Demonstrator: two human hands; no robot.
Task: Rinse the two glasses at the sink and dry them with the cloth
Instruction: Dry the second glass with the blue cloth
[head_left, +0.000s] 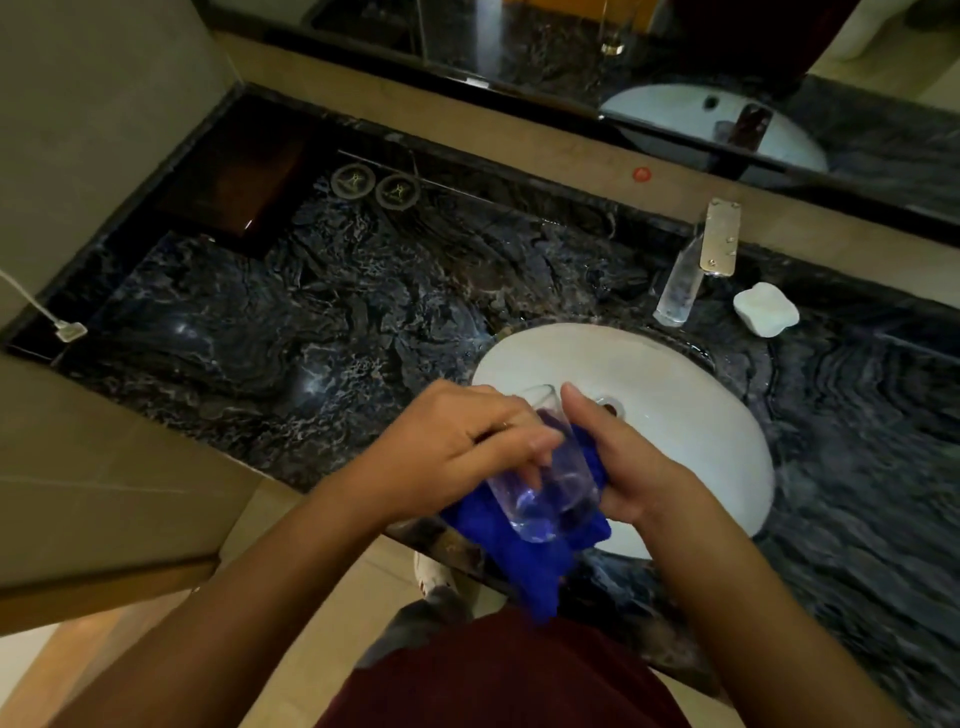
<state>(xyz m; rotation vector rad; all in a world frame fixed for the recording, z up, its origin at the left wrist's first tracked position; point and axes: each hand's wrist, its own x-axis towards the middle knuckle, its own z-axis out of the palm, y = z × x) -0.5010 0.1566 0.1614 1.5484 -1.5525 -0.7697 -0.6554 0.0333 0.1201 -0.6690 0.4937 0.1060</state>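
A clear glass lies tilted between my hands, above the near-left rim of the white oval sink. My left hand grips its side, fingers wrapped over it. A blue cloth is bunched under and behind the glass and hangs down over the counter edge. My right hand presses the cloth against the glass from the right. I see only this one glass.
A chrome faucet stands behind the sink, with a white soap dish to its right. Two round coasters and a dark wooden tray sit at the back left of the dark marble counter. A mirror runs along the back wall.
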